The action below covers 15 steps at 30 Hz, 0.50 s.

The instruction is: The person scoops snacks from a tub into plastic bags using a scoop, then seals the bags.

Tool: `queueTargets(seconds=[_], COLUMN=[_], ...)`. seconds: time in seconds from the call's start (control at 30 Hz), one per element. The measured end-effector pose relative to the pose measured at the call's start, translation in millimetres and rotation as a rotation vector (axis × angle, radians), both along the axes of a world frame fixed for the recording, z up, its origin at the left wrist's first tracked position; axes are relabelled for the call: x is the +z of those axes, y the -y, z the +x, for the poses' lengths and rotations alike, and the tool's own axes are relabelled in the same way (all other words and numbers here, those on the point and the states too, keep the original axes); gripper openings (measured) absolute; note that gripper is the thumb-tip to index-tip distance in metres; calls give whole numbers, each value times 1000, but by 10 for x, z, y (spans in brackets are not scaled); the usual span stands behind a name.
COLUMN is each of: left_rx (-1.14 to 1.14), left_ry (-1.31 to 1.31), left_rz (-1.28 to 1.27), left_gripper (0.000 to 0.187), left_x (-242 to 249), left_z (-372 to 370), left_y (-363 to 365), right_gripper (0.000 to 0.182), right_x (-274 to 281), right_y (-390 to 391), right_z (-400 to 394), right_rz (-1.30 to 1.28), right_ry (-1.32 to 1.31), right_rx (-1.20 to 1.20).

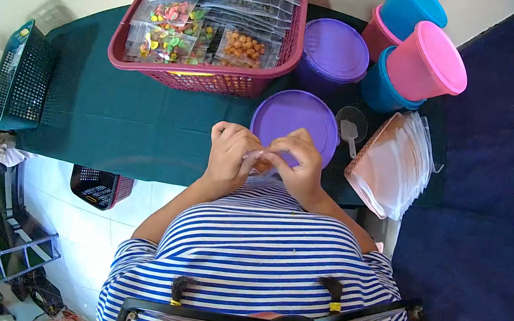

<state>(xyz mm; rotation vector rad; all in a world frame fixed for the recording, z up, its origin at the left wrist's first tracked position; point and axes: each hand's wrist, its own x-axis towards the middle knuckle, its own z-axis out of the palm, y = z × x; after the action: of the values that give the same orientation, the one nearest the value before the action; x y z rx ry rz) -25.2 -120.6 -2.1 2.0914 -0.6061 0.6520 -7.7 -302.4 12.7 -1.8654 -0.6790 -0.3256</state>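
My left hand [229, 154] and my right hand [300, 166] meet close to my body, in front of a purple-lidded tub [298, 118]. Both are closed, fingers and thumbs pinching the top edge of a small clear plastic bag [261, 165]. Something orange shows inside the bag, which the fingers partly hide. To the right of the tub lies a scoop [348, 134] on a small clear round dish or lid. A pink tray [367, 153] with a stack of flat clear plastic bags [406, 165] stands beyond it, right of my right hand.
A maroon basket [216, 79] full of packed snack bags stands on the green-covered table [134, 119]. Another purple tub [335, 50] and several pink and blue tubs [429, 63] stand at back right. A green basket [23, 77] is at left; a dark basket [101, 189] sits below the table edge.
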Motion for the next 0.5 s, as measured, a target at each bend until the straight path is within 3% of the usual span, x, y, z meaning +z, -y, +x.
queueTargets(seconds=[0.13,0.5], left_rx=[38,67], left_ry=[94,-52], left_rz=[96,142], left_gripper=[6,4], left_x=[73,129], left_z=[12,50], left_y=[-42,-235], right_gripper=[17,13], right_x=[-16,-65], right_y=[24,128], right_z=[-14,17], right_rz=[-15,-91], right_ry=[16,68], right_rx=[-48,-159])
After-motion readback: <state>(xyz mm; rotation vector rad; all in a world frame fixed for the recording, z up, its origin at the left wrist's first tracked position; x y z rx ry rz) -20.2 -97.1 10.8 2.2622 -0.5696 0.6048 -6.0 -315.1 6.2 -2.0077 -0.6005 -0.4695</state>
